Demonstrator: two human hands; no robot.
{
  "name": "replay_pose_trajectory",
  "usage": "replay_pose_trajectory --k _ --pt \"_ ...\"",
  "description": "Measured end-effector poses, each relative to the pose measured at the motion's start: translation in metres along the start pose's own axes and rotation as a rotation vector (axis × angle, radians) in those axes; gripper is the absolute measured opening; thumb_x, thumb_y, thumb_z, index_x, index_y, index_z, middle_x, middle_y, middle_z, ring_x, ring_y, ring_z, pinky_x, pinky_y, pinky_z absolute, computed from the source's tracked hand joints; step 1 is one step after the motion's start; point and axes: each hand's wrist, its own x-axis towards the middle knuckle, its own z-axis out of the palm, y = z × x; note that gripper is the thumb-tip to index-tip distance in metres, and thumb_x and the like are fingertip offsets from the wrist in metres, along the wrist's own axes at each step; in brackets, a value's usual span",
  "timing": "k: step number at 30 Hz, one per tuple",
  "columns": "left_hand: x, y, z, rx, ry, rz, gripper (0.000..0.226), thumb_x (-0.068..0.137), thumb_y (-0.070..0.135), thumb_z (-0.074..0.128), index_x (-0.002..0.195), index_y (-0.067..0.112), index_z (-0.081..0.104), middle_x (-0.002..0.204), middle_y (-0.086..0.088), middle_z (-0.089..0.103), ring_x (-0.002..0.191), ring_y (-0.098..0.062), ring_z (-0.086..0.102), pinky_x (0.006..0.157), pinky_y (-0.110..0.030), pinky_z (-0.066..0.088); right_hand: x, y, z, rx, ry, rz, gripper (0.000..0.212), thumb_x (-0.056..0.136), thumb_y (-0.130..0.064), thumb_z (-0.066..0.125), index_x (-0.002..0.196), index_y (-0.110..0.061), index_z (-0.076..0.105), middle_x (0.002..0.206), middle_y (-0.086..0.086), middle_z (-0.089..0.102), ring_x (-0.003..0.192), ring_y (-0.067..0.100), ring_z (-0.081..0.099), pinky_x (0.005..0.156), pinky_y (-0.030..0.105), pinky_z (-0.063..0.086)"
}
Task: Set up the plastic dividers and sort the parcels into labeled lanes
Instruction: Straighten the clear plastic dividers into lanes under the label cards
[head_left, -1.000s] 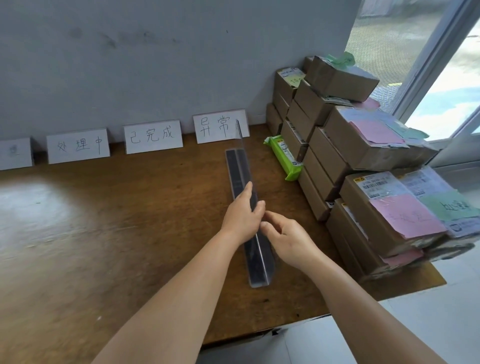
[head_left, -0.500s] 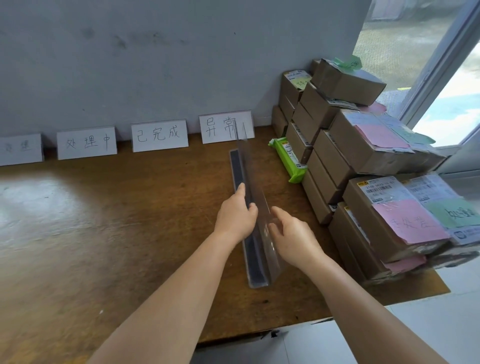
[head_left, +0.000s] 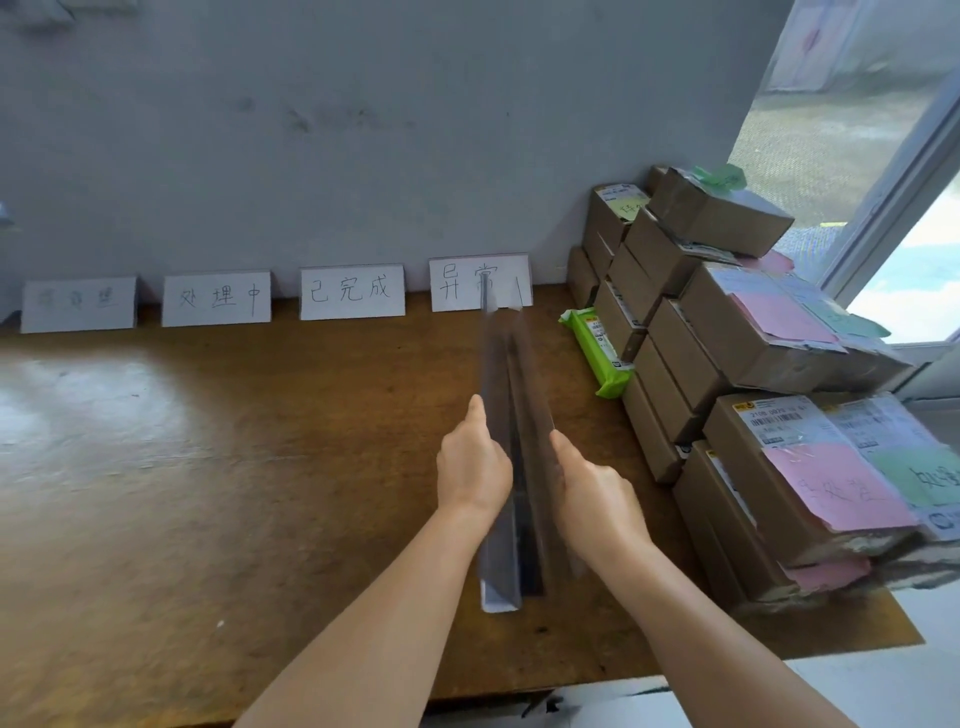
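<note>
Long clear plastic dividers (head_left: 506, 364) lie lengthwise on the brown table (head_left: 260, 467), running from the near edge toward the wall. My left hand (head_left: 472, 462) grips the left upright wall. My right hand (head_left: 592, 488) grips the right one, and the two walls are spread apart in a V. The far end reaches the rightmost of several white handwritten lane cards (head_left: 462, 283) leaning on the wall. Brown cardboard parcels (head_left: 753, 338) with pink and green notes are stacked at the table's right side.
A green wrapped packet (head_left: 600, 351) lies between the dividers and the parcel stack. Other lane cards (head_left: 215, 298) stand along the grey wall to the left. A window is at the far right. The table's near edge runs just below my forearms.
My hands have moved apart, and the clear walls that stood together as one strip now spread open between them. My view has shifted a little lower and closer.
</note>
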Motion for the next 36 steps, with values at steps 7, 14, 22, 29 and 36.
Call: replay_pose_trajectory --k 7,14,22,29,36 --pt "-0.006 0.004 0.004 0.103 -0.081 0.012 0.056 0.099 0.016 0.044 0.150 0.027 0.022 0.139 -0.002 0.051 0.115 -0.020 0.057 0.089 -0.032 0.049 0.002 0.002 0.000 0.003 -0.038 0.013 0.078 0.090 -0.011 0.059 0.149 -0.035 0.014 0.107 -0.001 0.066 0.079 0.009 0.062 0.063 0.027 0.057" --pt "-0.012 0.008 -0.003 0.209 -0.078 -0.008 0.067 0.095 0.007 0.051 0.151 0.021 0.018 0.136 -0.006 0.053 0.116 -0.024 0.057 0.095 -0.037 0.049 -0.003 0.015 0.000 0.078 0.012 -0.021 0.071 0.092 -0.017 0.058 0.148 -0.035 0.019 0.104 -0.005 0.066 0.078 0.006 0.061 0.062 0.021 0.052" --pt "-0.015 0.003 -0.020 0.275 -0.025 -0.037 0.066 0.093 0.005 0.052 0.150 0.019 0.021 0.143 -0.004 0.046 0.124 -0.022 0.052 0.097 -0.032 0.045 0.007 0.033 -0.008 0.092 0.064 0.022 0.065 0.095 -0.012 0.051 0.149 -0.031 0.021 0.114 -0.002 0.066 0.096 0.011 0.063 0.079 0.030 0.054" --pt "-0.018 -0.008 -0.025 0.037 -0.047 -0.042 0.051 0.099 0.015 0.045 0.147 0.025 0.031 0.143 -0.001 0.047 0.125 -0.021 0.051 0.099 -0.029 0.042 0.015 0.041 -0.016 0.032 0.009 0.030 0.068 0.094 -0.010 0.052 0.150 -0.029 0.018 0.113 0.001 0.066 0.096 0.015 0.065 0.077 0.036 0.057" --pt "-0.013 -0.016 -0.027 -0.022 -0.141 -0.052 0.052 0.100 0.019 0.044 0.148 0.030 0.027 0.141 0.000 0.048 0.117 -0.019 0.055 0.087 -0.020 0.041 0.023 0.047 -0.021 -0.076 0.036 0.060 0.065 0.096 -0.008 0.046 0.151 -0.028 0.016 0.112 0.004 0.067 0.094 0.020 0.065 0.077 0.037 0.057"
